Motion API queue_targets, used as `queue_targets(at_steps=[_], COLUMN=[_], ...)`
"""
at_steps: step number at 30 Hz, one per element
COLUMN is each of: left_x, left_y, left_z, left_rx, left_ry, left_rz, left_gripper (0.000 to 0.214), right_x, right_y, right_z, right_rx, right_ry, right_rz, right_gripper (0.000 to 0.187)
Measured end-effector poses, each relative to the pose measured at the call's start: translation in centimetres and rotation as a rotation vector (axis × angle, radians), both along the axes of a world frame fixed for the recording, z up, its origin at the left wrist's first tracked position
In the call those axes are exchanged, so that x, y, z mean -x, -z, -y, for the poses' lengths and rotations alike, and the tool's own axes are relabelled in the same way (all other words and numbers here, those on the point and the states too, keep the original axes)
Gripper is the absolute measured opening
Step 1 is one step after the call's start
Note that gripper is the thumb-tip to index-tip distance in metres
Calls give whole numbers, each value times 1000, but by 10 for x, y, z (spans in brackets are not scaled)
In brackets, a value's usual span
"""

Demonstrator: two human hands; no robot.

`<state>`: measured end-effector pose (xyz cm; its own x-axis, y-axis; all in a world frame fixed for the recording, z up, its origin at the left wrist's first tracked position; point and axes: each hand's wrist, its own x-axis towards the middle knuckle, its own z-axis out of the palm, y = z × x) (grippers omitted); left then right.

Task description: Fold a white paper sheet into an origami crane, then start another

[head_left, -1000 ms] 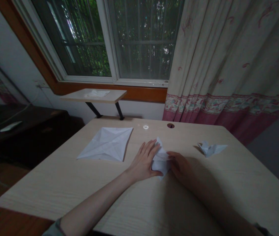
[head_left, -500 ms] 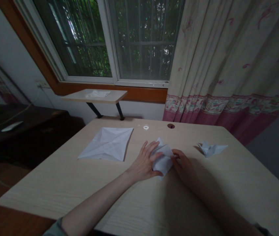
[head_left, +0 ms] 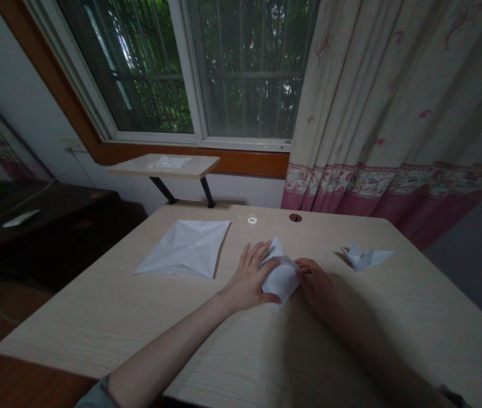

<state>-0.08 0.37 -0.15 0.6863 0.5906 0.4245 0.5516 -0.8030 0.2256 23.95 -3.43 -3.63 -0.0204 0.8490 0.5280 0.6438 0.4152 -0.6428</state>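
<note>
A partly folded sheet of white paper point(head_left: 282, 280) lies on the table between my two hands. My left hand point(head_left: 252, 277) holds it from the left, thumb along the near edge and fingers spread over the far left side. At the right corner my right hand point(head_left: 315, 286) pinches the paper's edge between thumb and bent fingers. One layer bulges up in a curve between the hands, and a pointed tip of paper sticks out at the far side. My right fingertips are partly hidden in shadow.
A creased white paper sheet point(head_left: 185, 249) lies flat on the table point(head_left: 173, 328) to the left. To the right sits a folded paper bird point(head_left: 364, 258). More white paper rests on a raised shelf point(head_left: 202, 164) at the back. A round cable hole point(head_left: 295, 217) is near the far edge.
The upper layer of the folded paper has shifted and now bows up in a curve. My left fingers have moved slightly on it; the right hand has hardly moved.
</note>
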Motion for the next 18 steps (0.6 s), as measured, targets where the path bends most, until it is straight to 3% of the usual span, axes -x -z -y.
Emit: queue_targets(at_steps=[4,10,18], left_x=[0,-1,1], left_y=[0,2,8], left_z=[0,-2,-4], left_rx=[38,81,80], left_ry=[-6,-23,-20], left_rz=[15,8,14], left_gripper=[101,105,110], right_x=[1,4,3], right_y=[1,0,-5], right_z=[2,5,5], right_rx=[44,-54,-61], right_ry=[55,135,166], right_rz=[-28,-22,59], right_gripper=[23,22,24])
